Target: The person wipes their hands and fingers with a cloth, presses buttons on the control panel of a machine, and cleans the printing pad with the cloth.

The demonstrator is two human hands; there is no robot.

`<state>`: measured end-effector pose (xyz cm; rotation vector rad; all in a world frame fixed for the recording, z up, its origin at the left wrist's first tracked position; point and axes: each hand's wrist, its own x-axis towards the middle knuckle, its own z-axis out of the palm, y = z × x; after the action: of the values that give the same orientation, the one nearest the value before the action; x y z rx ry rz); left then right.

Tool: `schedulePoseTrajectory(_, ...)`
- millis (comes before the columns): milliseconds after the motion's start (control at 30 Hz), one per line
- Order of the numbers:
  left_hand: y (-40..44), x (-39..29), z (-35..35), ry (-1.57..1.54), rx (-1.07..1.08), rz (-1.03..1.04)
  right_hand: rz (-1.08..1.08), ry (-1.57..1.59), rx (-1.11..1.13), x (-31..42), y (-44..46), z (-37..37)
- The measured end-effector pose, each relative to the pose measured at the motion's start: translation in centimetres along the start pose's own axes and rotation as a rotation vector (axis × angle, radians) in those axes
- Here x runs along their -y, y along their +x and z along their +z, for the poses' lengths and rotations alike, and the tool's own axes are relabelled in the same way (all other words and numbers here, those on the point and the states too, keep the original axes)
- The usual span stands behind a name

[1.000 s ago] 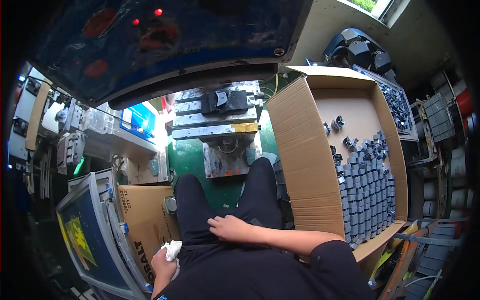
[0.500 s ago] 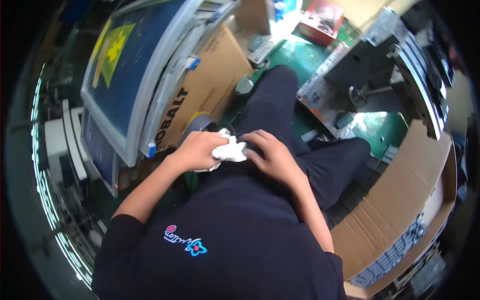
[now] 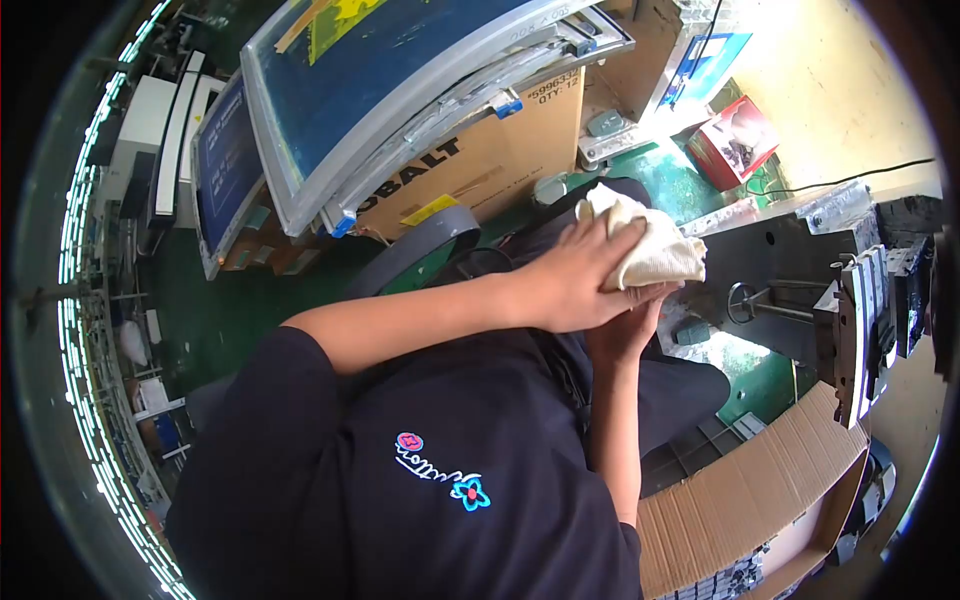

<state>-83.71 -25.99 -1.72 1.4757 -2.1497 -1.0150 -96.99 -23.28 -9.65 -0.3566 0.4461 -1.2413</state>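
A crumpled cream cloth (image 3: 660, 250) with a ribbed texture is bunched up in front of my lap. My left hand (image 3: 575, 272) presses over it, fingers curled onto its near side. Just below, my right hand (image 3: 625, 325) is closed against the underside of the same cloth, with most of its fingers hidden by the left hand and the fabric. Whether something else is wrapped inside the cloth cannot be seen.
Framed screens (image 3: 270, 150) lean at the left beside a large cardboard box (image 3: 500, 150). An open carton (image 3: 740, 500) with rows of small grey parts is at lower right. Dark machinery (image 3: 780, 270) stands to the right, and a red box (image 3: 735, 145) lies beyond it.
The cloth has moved right and forward, and more of it is spread out. My left hand has reached across over it, and my right hand has come underneath. The view has shifted too.
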Motion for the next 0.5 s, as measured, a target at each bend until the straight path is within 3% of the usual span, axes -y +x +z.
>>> schedulePoseTrajectory(67,0.5,-0.6,1.2,-0.086,0.133,0.028,-0.107,0.214,0.043,-0.4,-0.2,-1.5)
schedulePoseTrajectory(167,1.3,0.6,-0.2,-0.426,0.266,0.071,-0.036,0.081,-0.285,-0.3,-1.3,-6.5)
schedulePoseTrajectory(233,1.1,2.5,-3.3,-0.566,0.105,-0.043,-0.065,0.162,-0.308,0.9,-2.8,-7.3)
schedulePoseTrajectory(300,-1.7,6.3,-4.9,-0.668,0.002,-0.402,-0.203,0.351,-0.086,2.3,-3.0,-8.8)
schedulePoseTrajectory(333,-4.4,8.8,-4.7,-0.64,0.034,-0.574,-0.268,0.137,-0.142,2.8,-3.1,-9.4)
schedulePoseTrajectory(367,-7.7,11.3,-3.4,-0.441,0.033,-0.565,-0.249,0.162,-0.142,3.0,-3.3,-10.0)
schedulePoseTrajectory(400,-11.1,12.9,-1.4,-0.136,-0.032,-0.466,-0.231,0.186,-0.142,3.1,-3.4,-10.7)
schedulePoseTrajectory(433,-13.3,13.5,0.3,0.109,-0.107,-0.234,-0.213,0.178,-0.203,3.5,-3.7,-11.0)
schedulePoseTrajectory(500,-12.8,12.8,3.5,-0.178,-0.186,-0.452,-0.3,0.194,-0.214,4.2,-4.1,-9.7)
